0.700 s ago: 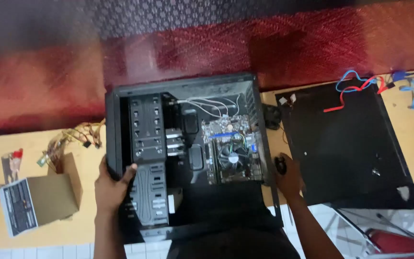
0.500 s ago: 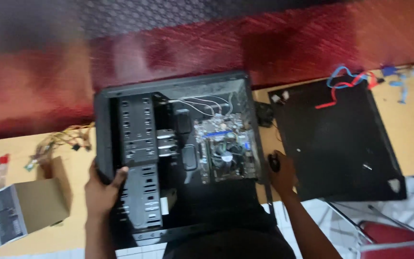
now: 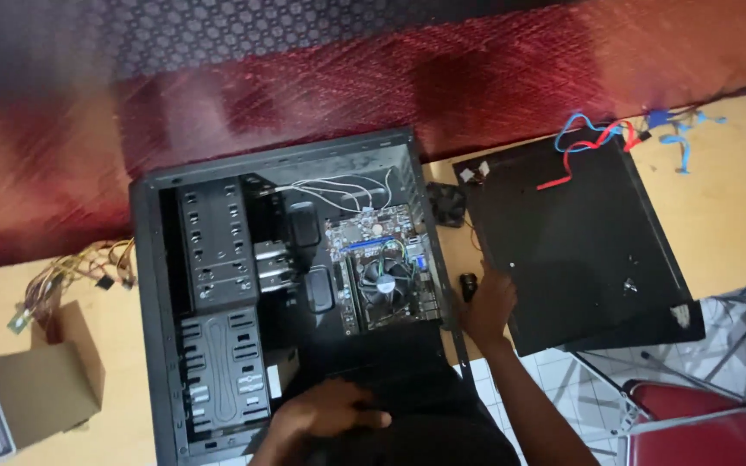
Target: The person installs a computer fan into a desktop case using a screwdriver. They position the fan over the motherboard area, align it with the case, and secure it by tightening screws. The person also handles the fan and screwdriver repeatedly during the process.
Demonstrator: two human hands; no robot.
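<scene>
Two hands work at the open black metal computer case (image 3: 278, 302): the left hand (image 3: 325, 414) rests loosely curled on its lower edge, holding nothing, and the right hand (image 3: 487, 304), fingers spread and empty, lies on the wooden bench (image 3: 736, 216) beside the flat black side panel (image 3: 572, 233), so a firm grip on the frame, well away from the green motherboard (image 3: 382, 267), seems the careful way.

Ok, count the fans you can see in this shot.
2. One cooler fan sits on the motherboard inside the open computer case. One loose black fan lies on the table, between case and side panel. Others may be hidden.
</scene>
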